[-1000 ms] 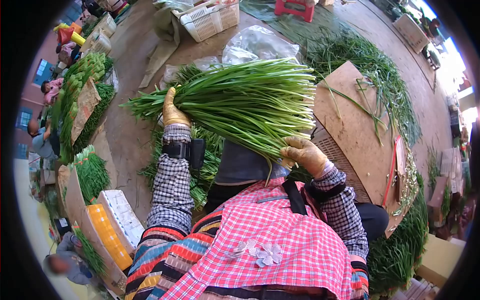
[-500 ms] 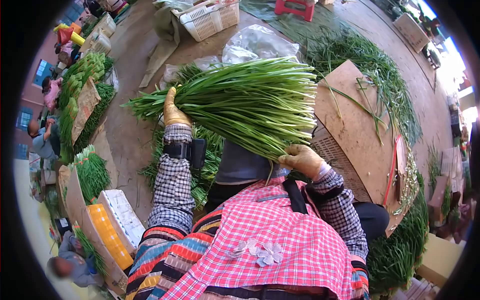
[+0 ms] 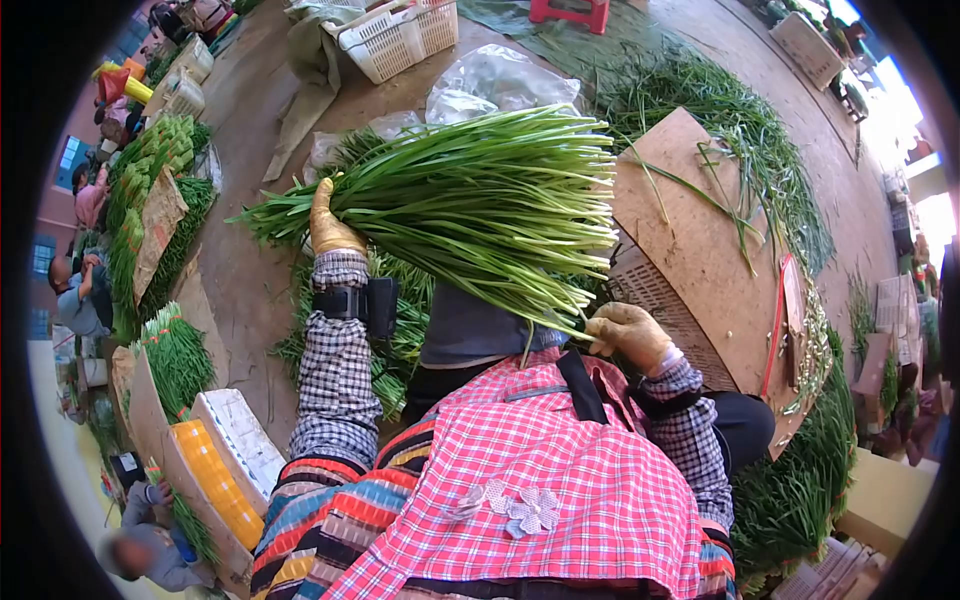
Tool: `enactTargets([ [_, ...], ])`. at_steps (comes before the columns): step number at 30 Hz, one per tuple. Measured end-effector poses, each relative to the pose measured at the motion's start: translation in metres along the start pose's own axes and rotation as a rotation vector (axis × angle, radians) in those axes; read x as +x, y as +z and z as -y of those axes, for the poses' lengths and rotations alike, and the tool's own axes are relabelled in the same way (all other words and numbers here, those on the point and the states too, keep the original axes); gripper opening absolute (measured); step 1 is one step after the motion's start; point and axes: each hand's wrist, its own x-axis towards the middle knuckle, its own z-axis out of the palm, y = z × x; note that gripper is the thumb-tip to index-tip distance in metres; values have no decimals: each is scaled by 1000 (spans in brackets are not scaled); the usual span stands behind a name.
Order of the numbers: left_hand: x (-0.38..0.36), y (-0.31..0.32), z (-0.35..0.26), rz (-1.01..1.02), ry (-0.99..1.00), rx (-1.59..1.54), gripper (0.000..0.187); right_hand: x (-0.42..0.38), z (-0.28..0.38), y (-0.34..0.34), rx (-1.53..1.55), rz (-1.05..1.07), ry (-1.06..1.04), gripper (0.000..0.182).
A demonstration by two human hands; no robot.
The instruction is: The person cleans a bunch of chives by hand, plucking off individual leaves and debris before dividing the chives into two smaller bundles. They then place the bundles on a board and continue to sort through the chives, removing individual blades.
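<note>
A large fanned bunch of garlic chives (image 3: pixel 480 200) lies crosswise in front of me, leafy tips to the left and pale cut ends to the right. My left hand (image 3: pixel 336 225), in a yellowish glove, is closed around it near the leafy end. At the lower right corner of the bunch, my gloved right hand (image 3: pixel 632 336) pinches the ends of a few stalks that hang apart from the rest. Under the bunch, more loose chives (image 3: pixel 400 290) show beside my lap.
To my right stands a cardboard-topped board (image 3: pixel 690 190) with scattered stalks and a red-edged blade-like tool (image 3: pixel 785 320). Piled greens (image 3: pixel 790 510) lie beyond it. A white basket (image 3: pixel 400 40) and clear plastic bag (image 3: pixel 500 85) sit ahead. Boxes (image 3: pixel 235 440) and several people are on the left.
My right hand has moved slightly right and down, drawing a few stalk ends away from the bunch. My left hand keeps its hold, and the whole view has shifted a little.
</note>
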Motion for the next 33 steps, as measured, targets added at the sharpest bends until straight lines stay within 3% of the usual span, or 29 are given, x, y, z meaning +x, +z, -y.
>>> enactTargets([
  [1,0,-1,1,7,1,1,46,-4,-4,-5,21,8,-30,20],
  [3,3,-2,1,24,4,-1,45,-6,-4,-14,-206,-223,-90,15],
  [5,5,-3,2,34,0,-3,41,-13,7,-14,-547,-373,-391,20],
  [7,1,-3,4,92,7,-6,39,-28,35,6,-605,-495,-526,26],
  [9,-13,3,8,121,57,17,34,-23,46,21,-774,-502,-953,38],
  [10,4,-8,15,133,186,4,32,-24,60,34,-878,-453,-1057,43],
  [11,-4,1,15,82,189,-27,30,-25,75,45,-935,-396,-1112,49],
  [12,9,-7,17,96,178,-69,29,-14,73,52,-982,-310,-1145,49],
  [13,7,-6,16,111,177,-83,29,-18,85,63,-1041,-431,-1343,47],
  [15,6,-7,16,80,116,-68,36,-5,62,63,-1191,-289,-1391,37],
  [16,-2,-3,12,68,111,-80,36,14,27,49,-1329,-106,-1201,36],
  [17,-10,2,10,53,98,-95,37,31,-19,24,-1396,-50,-811,40],
  [18,-9,3,10,56,72,-109,36,38,-45,5,-1694,149,83,35],
  [19,-8,1,9,51,47,-125,34,28,-74,-25,-1741,85,104,34],
  [21,-3,-6,12,88,179,-46,33,-4,-45,-34,-1587,53,138,30],
  [22,-2,-6,13,107,188,-67,34,-10,-41,-38,-1640,-80,-225,26],
  [23,12,-12,17,99,199,-81,33,-25,-6,-33,-1338,-209,-501,22],
  [24,3,-8,15,68,169,-9,34,-38,24,-15,-946,-435,-652,13],
  [25,-8,0,13,93,130,22,37,-54,64,5,-853,-538,-772,11],
  [27,0,1,15,90,157,31,41,-62,88,29,-800,-775,-1155,39],
  [28,-14,9,13,21,96,42,41,-55,74,32,-914,-799,-1220,47],
  [29,-21,19,10,-35,50,44,41,-50,64,39,-1052,-711,-1197,40],
  [31,-6,8,9,-3,63,30,43,-11,20,41,-1211,-177,-874,29],
  [33,3,0,11,56,57,-7,45,4,-46,6,-1402,-159,-441,21],
])
